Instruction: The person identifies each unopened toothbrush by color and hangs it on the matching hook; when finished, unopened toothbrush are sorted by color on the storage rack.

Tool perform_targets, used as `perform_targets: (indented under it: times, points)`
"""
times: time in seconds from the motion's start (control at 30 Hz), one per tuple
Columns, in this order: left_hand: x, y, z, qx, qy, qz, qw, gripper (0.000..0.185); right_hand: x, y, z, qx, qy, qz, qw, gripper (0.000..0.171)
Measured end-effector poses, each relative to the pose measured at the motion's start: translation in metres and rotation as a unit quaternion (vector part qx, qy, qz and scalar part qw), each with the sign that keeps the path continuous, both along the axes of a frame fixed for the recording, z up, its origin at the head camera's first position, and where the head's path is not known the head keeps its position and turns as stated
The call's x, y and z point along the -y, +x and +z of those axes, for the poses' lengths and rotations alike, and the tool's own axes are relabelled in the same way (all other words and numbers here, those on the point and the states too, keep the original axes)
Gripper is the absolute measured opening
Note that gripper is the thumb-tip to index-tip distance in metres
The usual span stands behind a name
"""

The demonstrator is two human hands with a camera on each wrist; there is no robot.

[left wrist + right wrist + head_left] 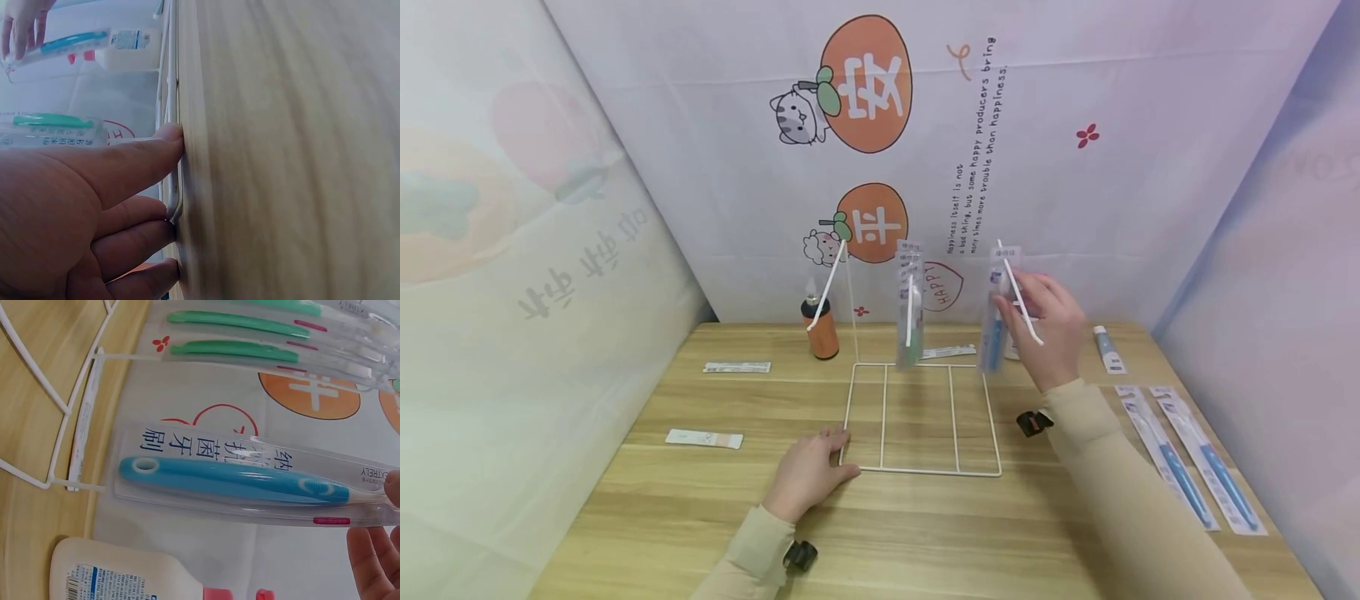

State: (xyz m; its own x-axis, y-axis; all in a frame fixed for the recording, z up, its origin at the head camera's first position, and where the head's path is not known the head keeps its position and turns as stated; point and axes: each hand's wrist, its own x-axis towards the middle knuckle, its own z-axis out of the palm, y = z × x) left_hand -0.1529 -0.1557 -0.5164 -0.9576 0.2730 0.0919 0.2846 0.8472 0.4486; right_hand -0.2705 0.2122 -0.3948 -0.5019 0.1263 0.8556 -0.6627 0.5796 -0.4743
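Note:
A white wire rack point(977, 474) stands on the table, with hooks reaching forward at its top. My left hand point(808, 475) rests at the front left corner of its base, thumb and fingertips touching the wire point(173, 94). A packaged blue toothbrush point(237, 481) hangs upright by the right hook point(1022, 302). My right hand point(1048, 325) pinches the upper part of this pack between thumb and fingers; some fingers fall outside the right wrist view. On the middle hook hang several packaged green toothbrushes point(237, 324), one behind another.
Two packaged blue toothbrushes point(1195, 458) lie at the right, near a small tube point(1108, 350). A white bottle point(125, 575) stands behind the rack's right side, an orange bottle point(822, 332) behind its left. Slim white packets point(703, 438) lie at the left and one behind the rack.

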Motion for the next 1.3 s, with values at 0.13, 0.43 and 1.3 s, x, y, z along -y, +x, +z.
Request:
perform_targets:
  times: [0.13,0.43,1.3]
  points:
    - [0.0,0.0,0.0,0.001,-0.001,0.001,1.0,0.061,0.004,-0.01,-0.001,0.004,-0.016,0.002,1.0,0.039]
    - [0.0,-0.001,-0.001,-0.001,-0.002,0.003,1.0,0.06,0.007,-0.023,-0.003,-0.005,-0.022,-0.015,1.0,0.039]
    - [0.0,0.0,-0.001,0.005,0.002,0.006,1.0,0.06,0.006,-0.027,-0.005,-0.003,-0.011,-0.035,0.999,0.039]
